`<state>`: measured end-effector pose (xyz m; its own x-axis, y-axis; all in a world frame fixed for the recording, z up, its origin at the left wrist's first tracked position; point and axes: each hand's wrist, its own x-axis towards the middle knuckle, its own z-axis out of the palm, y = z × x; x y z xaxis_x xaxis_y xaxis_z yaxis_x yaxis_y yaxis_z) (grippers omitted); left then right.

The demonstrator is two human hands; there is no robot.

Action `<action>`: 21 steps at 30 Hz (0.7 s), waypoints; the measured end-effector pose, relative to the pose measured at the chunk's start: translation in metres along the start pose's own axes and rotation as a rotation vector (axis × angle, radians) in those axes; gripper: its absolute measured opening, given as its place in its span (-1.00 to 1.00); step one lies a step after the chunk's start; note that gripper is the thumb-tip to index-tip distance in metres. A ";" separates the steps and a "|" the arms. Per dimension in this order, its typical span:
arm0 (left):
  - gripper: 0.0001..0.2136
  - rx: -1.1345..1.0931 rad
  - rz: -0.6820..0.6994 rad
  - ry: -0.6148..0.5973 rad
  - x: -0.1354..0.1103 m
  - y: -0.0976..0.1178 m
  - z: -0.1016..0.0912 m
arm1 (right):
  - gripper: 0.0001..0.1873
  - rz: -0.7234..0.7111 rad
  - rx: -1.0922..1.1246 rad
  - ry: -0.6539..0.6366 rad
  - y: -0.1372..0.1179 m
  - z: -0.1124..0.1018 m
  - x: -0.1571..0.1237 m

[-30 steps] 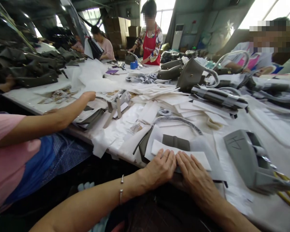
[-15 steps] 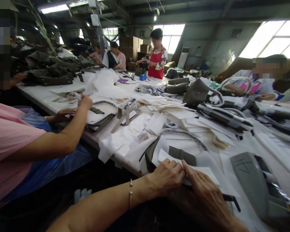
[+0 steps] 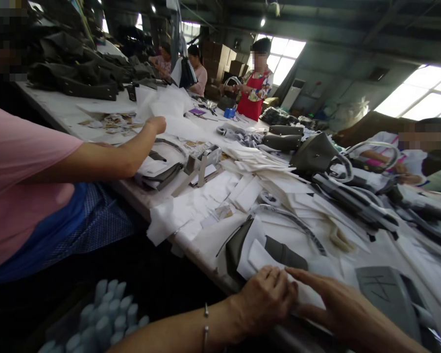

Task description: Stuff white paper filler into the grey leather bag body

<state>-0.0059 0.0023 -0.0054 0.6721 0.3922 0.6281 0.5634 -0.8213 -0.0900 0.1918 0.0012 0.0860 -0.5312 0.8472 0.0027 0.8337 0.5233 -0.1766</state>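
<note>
A grey-green handbag (image 3: 284, 252) lies on its side at the near table edge, its plastic-wrapped handle (image 3: 297, 223) arching away from me. White sheets (image 3: 262, 257) stick out of the bag and cover part of it. My left hand (image 3: 264, 296), with a thin bracelet at the wrist, has its fingers curled over the edge of a white sheet. To its right, my right hand (image 3: 330, 299) rests against the same sheet, fingers stretched and thumb apart. The hands hide the near side of the bag.
On my left, a co-worker's arm (image 3: 121, 157) reaches over the table past another bag (image 3: 161, 174). Stacked white sheets (image 3: 257, 159) and wrapped bags (image 3: 353, 196) fill the middle and right. A grey piece with pen marks (image 3: 385, 294) lies close by. Pale rolls (image 3: 103, 323) sit below the table.
The camera view has tilted and shifted. My right hand's thumb and fingers have spread apart on the sheet, while my left hand stays curled on it. The neighbour's arm reaches further forward.
</note>
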 end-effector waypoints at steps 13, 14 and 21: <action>-0.72 0.048 -0.067 0.192 -0.004 0.007 0.023 | -0.59 0.267 -0.134 0.026 -0.023 -0.009 0.219; -0.73 0.044 -0.076 0.209 -0.004 0.008 0.024 | -0.43 0.240 -0.146 0.003 -0.021 -0.001 0.226; -0.75 0.029 -0.090 0.231 -0.003 0.009 0.028 | -0.23 0.181 -0.084 -0.142 0.005 0.023 0.250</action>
<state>0.0100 0.0053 -0.0295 0.4929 0.3549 0.7944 0.6316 -0.7739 -0.0461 0.0595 0.2129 0.0631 -0.3826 0.9097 -0.1611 0.9238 0.3746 -0.0791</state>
